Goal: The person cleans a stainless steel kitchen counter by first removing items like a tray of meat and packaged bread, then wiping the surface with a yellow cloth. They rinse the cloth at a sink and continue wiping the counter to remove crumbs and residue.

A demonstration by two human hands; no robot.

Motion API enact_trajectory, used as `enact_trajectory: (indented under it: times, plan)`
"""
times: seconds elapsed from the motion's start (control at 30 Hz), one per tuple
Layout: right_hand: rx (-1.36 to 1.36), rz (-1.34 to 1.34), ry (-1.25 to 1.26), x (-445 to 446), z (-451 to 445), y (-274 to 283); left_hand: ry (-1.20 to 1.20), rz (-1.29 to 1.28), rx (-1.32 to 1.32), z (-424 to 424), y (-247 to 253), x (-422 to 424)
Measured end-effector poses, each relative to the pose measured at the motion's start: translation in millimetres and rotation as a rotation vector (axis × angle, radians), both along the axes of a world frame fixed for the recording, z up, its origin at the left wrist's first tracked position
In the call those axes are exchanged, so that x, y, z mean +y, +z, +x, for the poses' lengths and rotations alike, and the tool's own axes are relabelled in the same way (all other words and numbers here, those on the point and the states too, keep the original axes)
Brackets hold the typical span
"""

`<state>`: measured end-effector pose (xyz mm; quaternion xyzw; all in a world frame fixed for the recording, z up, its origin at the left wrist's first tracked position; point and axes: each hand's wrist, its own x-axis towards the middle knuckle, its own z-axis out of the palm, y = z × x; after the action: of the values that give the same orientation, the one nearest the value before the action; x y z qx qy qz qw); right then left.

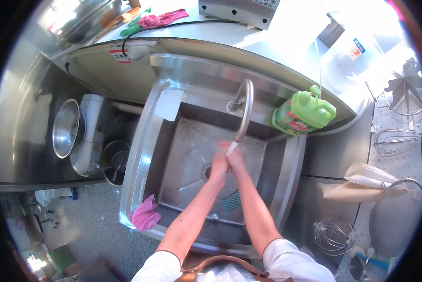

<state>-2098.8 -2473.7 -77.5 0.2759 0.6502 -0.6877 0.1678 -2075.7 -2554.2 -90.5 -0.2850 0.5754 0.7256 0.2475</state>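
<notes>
My left hand (219, 163) and my right hand (235, 158) are pressed together under the curved metal faucet (248, 109). A white stream of water (231, 148) runs from its spout onto them. The fingers are blurred and partly hidden behind the stream, so I cannot tell whether anything is between them. Both hands are inside the stainless steel sink (186, 148), above and beside its drain (207, 171). A green scouring pad (231, 201) lies in the sink near my right forearm. Over the sink's front left corner hangs a pink cloth (145, 213).
A green pump bottle (304, 111) stands on the sink's back right corner. A white card-like sheet (168, 105) lies on the back left rim. To the left is a stand mixer (89, 137) beside a metal bowl (67, 128). Whisks (334, 237) hang at right.
</notes>
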Motion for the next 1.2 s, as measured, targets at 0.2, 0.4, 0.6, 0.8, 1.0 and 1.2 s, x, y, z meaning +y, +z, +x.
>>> enact_trajectory:
  times: [0.2, 0.4, 0.6, 0.8, 1.0, 1.2]
  plan:
    - [0.486, 0.302, -0.105, -33, 31, 6, 0.048, 0.084, -0.119, -8, -5, -10]
    - [0.675, 0.487, -0.027, -24, 35, 5, 0.161, 0.455, -0.151, -5, -13, -6]
    - [0.278, 0.045, -0.272, -28, 21, 3, 0.392, 0.445, -0.228, 8, -18, 6]
    - [0.209, 0.384, -0.162, -20, 10, -53, 0.34, 0.159, -0.253, 11, -16, 8]
    - [0.145, 0.196, -0.065, -6, 13, -41, -0.053, 0.009, -0.135, 19, -12, -20]
    - [0.026, -0.52, -0.007, 25, 22, -9, -0.134, 0.133, 0.111, 8, 26, -55]
